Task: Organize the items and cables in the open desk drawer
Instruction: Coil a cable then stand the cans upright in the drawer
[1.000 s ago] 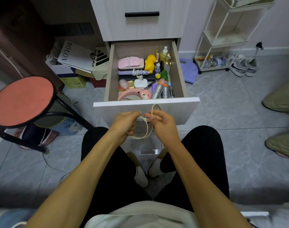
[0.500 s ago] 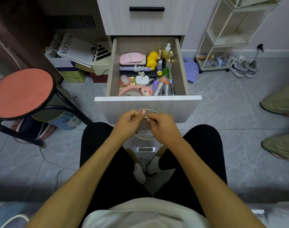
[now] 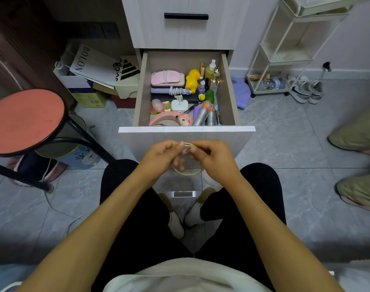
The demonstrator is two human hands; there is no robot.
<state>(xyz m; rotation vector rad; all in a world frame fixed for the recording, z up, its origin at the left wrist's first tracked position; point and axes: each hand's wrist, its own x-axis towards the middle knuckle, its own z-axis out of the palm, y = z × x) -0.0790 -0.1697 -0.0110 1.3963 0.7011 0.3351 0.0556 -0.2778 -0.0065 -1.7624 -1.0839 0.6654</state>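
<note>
The open desk drawer (image 3: 186,130) stands pulled out in front of me, packed with small items. A cream cable (image 3: 187,172) is coiled into a small loop below the drawer front. My left hand (image 3: 162,155) and my right hand (image 3: 211,158) both pinch the top of that coil, fingertips meeting above my knees. Inside the drawer lie a pink case (image 3: 167,79) with a white cord on it, a yellow duck toy (image 3: 192,81), a white charger (image 3: 179,105), a pink tape roll (image 3: 165,121) and two silver spray cans (image 3: 205,115).
A red-topped stool (image 3: 25,121) stands at the left, with paper bags and boxes (image 3: 93,70) behind it. A white wire cart (image 3: 285,49) and sneakers (image 3: 306,91) are at the right. Another person's legs (image 3: 358,133) show at the right edge. A thin cable (image 3: 60,209) trails on the tile floor.
The loose cable loop has been gathered into a tighter coil. Both hands have drawn closer together at its top; the view has tilted slightly.
</note>
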